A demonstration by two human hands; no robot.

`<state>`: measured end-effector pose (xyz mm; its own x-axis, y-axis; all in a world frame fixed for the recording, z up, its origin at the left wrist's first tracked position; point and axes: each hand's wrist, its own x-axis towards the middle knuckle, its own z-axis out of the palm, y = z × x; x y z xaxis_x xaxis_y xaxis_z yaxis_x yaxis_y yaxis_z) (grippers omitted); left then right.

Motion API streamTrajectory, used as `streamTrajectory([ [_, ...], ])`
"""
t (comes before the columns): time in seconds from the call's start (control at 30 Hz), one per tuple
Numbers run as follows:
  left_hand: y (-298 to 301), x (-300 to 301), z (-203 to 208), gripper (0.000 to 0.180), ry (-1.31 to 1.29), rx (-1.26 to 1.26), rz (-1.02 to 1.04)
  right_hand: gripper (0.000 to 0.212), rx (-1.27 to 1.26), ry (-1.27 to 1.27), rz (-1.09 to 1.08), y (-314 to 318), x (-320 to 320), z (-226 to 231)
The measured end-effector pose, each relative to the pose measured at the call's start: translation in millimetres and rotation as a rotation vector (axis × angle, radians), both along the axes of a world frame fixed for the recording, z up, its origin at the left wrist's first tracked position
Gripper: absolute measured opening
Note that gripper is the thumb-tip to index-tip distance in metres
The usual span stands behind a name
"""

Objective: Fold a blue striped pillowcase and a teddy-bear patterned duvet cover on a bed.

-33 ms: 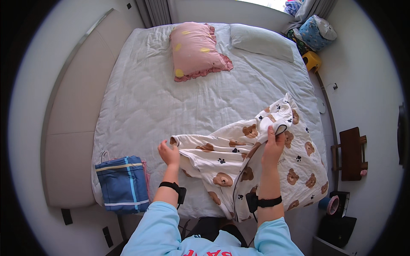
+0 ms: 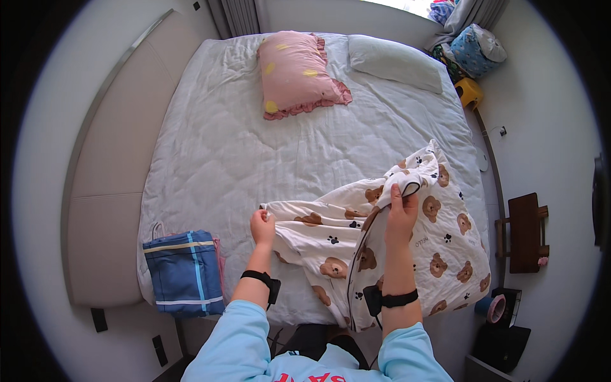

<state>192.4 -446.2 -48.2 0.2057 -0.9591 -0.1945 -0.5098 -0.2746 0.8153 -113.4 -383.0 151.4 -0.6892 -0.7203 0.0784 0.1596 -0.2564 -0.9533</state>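
a folded blue cloth (image 2: pixel 181 274) lies left of the left hand (image 2: pixel 262 226), whose curled fingers pinch the left corner of a white bear-print cover (image 2: pixel 334 267). the cover stretches rightward from those fingertips to the right hand (image 2: pixel 402 213), its thumb and fingers clasping a dark-trimmed fold; well right of them stands a brown stool (image 2: pixel 526 232).

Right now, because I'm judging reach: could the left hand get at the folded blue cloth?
Probably yes: only pale bedding shows between the left hand and the folded blue cloth, though any hold on the bear-print cover might need releasing.
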Motion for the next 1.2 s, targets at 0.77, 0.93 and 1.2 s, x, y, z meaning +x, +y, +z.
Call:
streamTrajectory([
  [0.77, 41, -43, -52, 0.031, 0.353, 0.846, 0.025, 0.031, 1.408, 0.956, 0.72, 217, 63, -285],
  [0.93, 49, -28, -62, 0.023, 0.443, 0.638, 0.076, 0.025, 1.272, 0.672, 0.929, 218, 67, -227],
  [1.2, 69, -3, -39, 0.013, 0.356, 0.22, 0.184, 0.029, 1.022, 0.617, 0.888, 285, 84, -186],
])
